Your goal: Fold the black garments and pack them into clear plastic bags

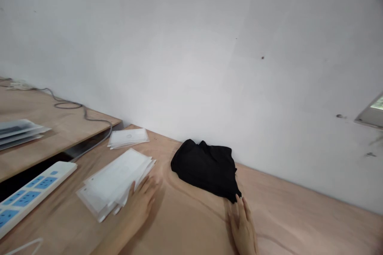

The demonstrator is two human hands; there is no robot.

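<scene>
Head view. Left hand (140,201) lies palm down on the wood-veneer surface (191,223), fingers loosely spread and pointing toward the back edge. Fingertips sit at or just beside the right edge of a stack of clear plastic packets (115,183) with white sheets inside; no pinch is visible. Stack lies askew near the surface's left side, its sheets slightly fanned.

Right hand (242,227) rests near the near edge, fingers slightly apart and pointing up the view. Fingertips (238,200) touch the lower corner of a bundled black cloth (205,169), with no visible grip. Cloth sits in a rough folded heap close to the back edge, between both hands and the white wall (191,48).

Smaller packet stack (128,137) lies at the back edge, apart from the hands. Left of it, a white power strip (32,197) with blue sockets lies along the left edge. A second wooden board (54,107), set beyond a dark gap, carries darker flat packets (20,133) and a grey cable (85,113), which runs along its back and drops over its front edge.

Neither hand is closed on anything.
</scene>
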